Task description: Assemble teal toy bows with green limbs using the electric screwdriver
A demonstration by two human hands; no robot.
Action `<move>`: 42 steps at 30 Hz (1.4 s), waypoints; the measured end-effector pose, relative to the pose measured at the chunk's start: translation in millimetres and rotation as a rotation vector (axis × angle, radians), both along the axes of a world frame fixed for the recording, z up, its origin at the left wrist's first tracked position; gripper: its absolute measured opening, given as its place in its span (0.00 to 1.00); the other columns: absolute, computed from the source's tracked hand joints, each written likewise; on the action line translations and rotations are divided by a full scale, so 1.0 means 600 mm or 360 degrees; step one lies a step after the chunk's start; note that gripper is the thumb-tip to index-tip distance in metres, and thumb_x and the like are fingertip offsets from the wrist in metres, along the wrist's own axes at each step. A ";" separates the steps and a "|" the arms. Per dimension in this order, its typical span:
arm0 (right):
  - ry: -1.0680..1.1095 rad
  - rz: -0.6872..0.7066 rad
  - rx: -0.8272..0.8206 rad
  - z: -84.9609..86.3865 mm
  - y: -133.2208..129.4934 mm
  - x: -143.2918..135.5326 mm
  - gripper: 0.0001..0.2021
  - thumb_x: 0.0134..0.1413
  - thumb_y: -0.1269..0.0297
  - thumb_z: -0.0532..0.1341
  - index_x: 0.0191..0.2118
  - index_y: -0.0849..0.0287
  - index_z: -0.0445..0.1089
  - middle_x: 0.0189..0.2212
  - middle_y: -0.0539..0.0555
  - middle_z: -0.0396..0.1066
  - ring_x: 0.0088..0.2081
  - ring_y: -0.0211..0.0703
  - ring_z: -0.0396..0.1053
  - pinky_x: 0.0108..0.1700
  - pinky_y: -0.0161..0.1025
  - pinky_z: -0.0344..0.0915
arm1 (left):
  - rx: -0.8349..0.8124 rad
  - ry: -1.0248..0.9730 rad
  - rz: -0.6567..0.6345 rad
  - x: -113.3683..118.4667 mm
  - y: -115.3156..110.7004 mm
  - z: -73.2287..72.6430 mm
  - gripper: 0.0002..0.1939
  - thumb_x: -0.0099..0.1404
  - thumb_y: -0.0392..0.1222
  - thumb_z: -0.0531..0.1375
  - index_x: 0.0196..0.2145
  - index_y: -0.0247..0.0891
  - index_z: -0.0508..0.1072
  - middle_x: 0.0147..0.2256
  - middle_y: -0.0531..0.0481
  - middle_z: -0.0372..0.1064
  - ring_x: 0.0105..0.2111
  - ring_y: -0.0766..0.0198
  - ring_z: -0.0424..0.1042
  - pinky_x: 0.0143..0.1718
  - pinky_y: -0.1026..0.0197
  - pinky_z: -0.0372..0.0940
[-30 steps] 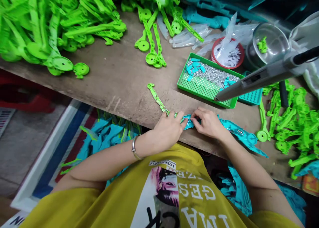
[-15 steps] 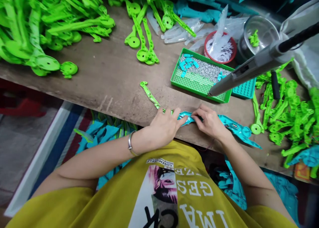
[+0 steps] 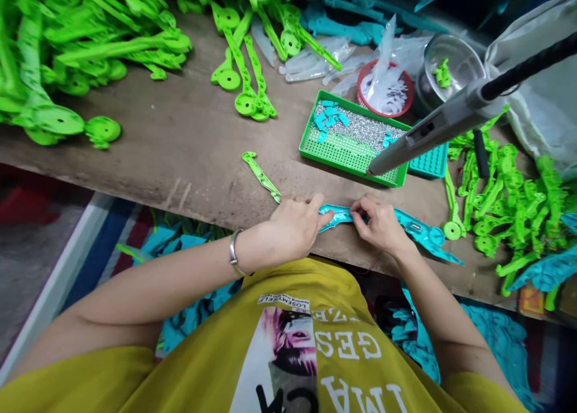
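A long blue plastic shell half (image 3: 337, 215) lies hollow side up at the table's front edge. My left hand (image 3: 295, 226), wearing a silver bangle, is closed over its left end, with the thumb on the shell. The fingertips of my right hand (image 3: 376, 220) are pinched together at the shell's middle; what they hold is too small to make out. Right of that hand the shell widens to a round part (image 3: 435, 237) with small fittings inside. A thin green plastic arm (image 3: 261, 175) lies beyond my left hand, its near end hidden by the fingers.
A grey electric screwdriver (image 3: 419, 133) hangs over a green tray (image 3: 309, 142) of screws and small blue pieces. Behind stand a red basket (image 3: 411, 97) and a metal bowl (image 3: 469, 58). Green part piles lie left (image 3: 58, 121) and right (image 3: 509, 202); blue parts (image 3: 198, 308) sit below the table.
The view has shifted slightly, so the table things appear further left. My right fingertips have moved a little to the right along the shell. My left hand keeps its hold.
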State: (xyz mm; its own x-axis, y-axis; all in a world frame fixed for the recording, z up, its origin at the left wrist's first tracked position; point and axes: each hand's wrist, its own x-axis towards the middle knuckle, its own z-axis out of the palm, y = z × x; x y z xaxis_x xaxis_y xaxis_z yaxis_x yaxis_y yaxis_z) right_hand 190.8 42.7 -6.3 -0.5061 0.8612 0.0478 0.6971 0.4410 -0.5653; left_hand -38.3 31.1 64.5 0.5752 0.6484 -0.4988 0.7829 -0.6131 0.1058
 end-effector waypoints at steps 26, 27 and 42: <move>-0.0075 0.0196 0.0597 -0.037 -0.024 0.021 0.25 0.56 0.76 0.58 0.55 0.41 0.74 0.35 0.58 0.75 0.33 0.58 0.75 0.32 0.57 0.76 | 0.0393 -0.0713 0.0307 -0.115 0.106 -0.030 0.15 0.67 0.32 0.55 0.49 0.36 0.75 0.40 0.42 0.75 0.38 0.57 0.74 0.42 0.55 0.68; -0.0097 0.0194 0.0613 -0.034 -0.024 0.019 0.23 0.57 0.76 0.57 0.52 0.45 0.76 0.35 0.57 0.75 0.34 0.56 0.75 0.33 0.55 0.76 | 0.0545 -0.0795 0.0494 -0.125 0.154 -0.034 0.14 0.67 0.30 0.53 0.46 0.35 0.75 0.41 0.41 0.75 0.42 0.56 0.74 0.46 0.54 0.68; -0.0192 0.0024 0.0719 0.038 -0.037 0.034 0.15 0.58 0.73 0.63 0.49 0.53 0.76 0.42 0.57 0.77 0.43 0.52 0.73 0.44 0.50 0.69 | 0.0688 -0.0939 0.1205 -0.161 0.377 -0.075 0.10 0.73 0.36 0.57 0.49 0.30 0.70 0.56 0.39 0.67 0.57 0.55 0.67 0.58 0.55 0.60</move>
